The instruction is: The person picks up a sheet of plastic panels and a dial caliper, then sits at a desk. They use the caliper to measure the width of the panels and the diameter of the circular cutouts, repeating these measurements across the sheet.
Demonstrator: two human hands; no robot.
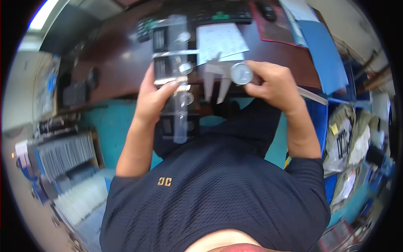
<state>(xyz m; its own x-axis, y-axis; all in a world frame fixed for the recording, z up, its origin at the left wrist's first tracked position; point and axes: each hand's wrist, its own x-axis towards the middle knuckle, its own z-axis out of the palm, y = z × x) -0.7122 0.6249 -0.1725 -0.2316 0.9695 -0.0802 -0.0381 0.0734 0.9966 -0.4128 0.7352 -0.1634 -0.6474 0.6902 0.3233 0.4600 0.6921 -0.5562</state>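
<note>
My left hand [152, 95] grips a long strip of clear plastic [180, 122] by its left side, thumb on top. Several black rectangular pieces [160, 68] sit along this strip, with round shiny discs or rings beside them; motion blur hides their exact kind. In my right hand [275, 86] is a dial caliper [242, 74], fingers closed about its body next to the round dial. Its long jaws [225, 88] point toward me and stand apart with nothing seen between them. A gap separates the jaws from the strip.
The dark brown desk [119, 63] holds written paper sheets [222, 40], a black keyboard [226, 14], a mouse [267, 11] on a red folder and a blue folder [321, 50]. Grey stacked trays [67, 155] stand at the left, and bags [342, 134] at the right.
</note>
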